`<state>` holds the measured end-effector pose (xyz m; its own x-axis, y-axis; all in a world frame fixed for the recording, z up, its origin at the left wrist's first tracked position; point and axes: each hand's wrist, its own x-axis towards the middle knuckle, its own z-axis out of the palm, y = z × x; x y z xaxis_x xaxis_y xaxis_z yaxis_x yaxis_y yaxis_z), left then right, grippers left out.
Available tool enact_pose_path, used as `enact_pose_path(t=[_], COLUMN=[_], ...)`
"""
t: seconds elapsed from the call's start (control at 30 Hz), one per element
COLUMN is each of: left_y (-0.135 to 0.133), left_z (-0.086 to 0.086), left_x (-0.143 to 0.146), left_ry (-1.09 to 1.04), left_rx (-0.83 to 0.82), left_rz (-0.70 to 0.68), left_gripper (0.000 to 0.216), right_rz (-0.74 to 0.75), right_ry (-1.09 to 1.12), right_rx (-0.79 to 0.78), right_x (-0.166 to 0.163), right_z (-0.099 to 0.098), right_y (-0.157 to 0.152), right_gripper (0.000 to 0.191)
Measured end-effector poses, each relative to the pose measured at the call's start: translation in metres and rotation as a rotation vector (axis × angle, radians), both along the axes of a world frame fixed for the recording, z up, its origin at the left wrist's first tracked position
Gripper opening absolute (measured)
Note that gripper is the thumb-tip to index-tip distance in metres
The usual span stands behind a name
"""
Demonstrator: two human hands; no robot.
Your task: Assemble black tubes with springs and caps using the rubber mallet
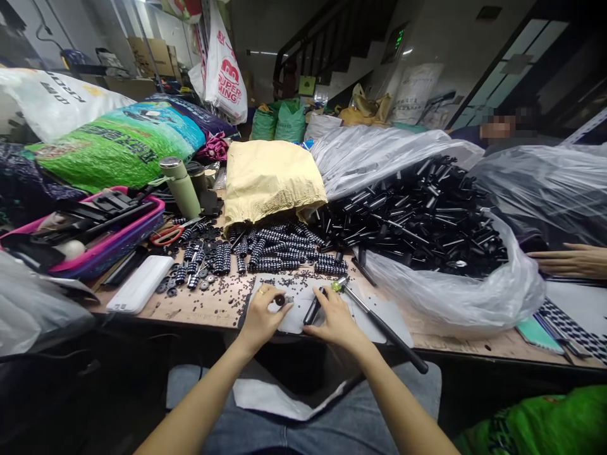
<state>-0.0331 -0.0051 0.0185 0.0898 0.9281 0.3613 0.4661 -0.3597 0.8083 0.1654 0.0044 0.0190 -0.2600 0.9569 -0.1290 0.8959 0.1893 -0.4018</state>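
Over the grey-white sheet [296, 291] at the table's front edge, my left hand [262, 320] pinches a small dark round part [280, 300] between thumb and fingers. A greyish end sticks out of it toward the right. Closed round a short black tube [312, 309] is my right hand [337, 321], thumb at its lower end. Just right of that hand lies a hammer [379, 319], its black handle reaching past the table edge. Tiny dark rings [222, 297] are scattered left of the sheet. Behind sit rows of black-and-white patterned grips [275, 246].
A plastic bag [516, 303] spills a heap of black tubes [427, 221]. Left stand a pink basket [159, 203], a white power bank [141, 284], red-handled scissors [167, 236] and a green bottle [183, 189]. A yellowish sack [272, 177] lies behind. Another person's hand [571, 260] is at right.
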Motion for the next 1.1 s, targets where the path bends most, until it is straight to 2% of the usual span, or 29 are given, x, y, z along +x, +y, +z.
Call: enact_pose_path(t=[0.2,0.3,0.4,0.6,0.8,0.93,1.1], left_y=[0.027,0.029,0.027,0.020,0.016,0.014,0.011], left_z=[-0.002,-0.001,0.007,0.020,0.024,0.026,0.026], left_x=[0.031,0.042,0.044,0.042,0.045,0.050,0.057], left_ry=[-0.513,-0.789,-0.940,-0.970,-0.957,-0.986,-0.998], left_rx=[-0.315,-0.507,-0.621,-0.665,-0.758,-0.734,-0.783], left_rz=[-0.055,-0.060,-0.097,-0.159,-0.168,-0.101,-0.073], left_gripper=[0.033,0.037,0.041,0.050,0.055,0.046,0.041], right_rz=[0.092,0.124,0.117,0.181,0.220,0.267,0.256], right_ry=[0.166,0.245,0.278,0.367,0.449,0.460,0.482], right_rx=[0.023,0.047,0.077,0.143,0.239,0.252,0.215], right_x=[0.007,0.012,0.011,0.002,-0.007,-0.015,-0.022], right_z=[0.004,0.006,0.007,0.012,0.030,0.036,0.032], right_y=[-0.014,-0.021,-0.023,-0.021,-0.021,-0.018,-0.016], right_gripper=[0.099,0.102,0.103,0.105,0.105,0.102,0.097])
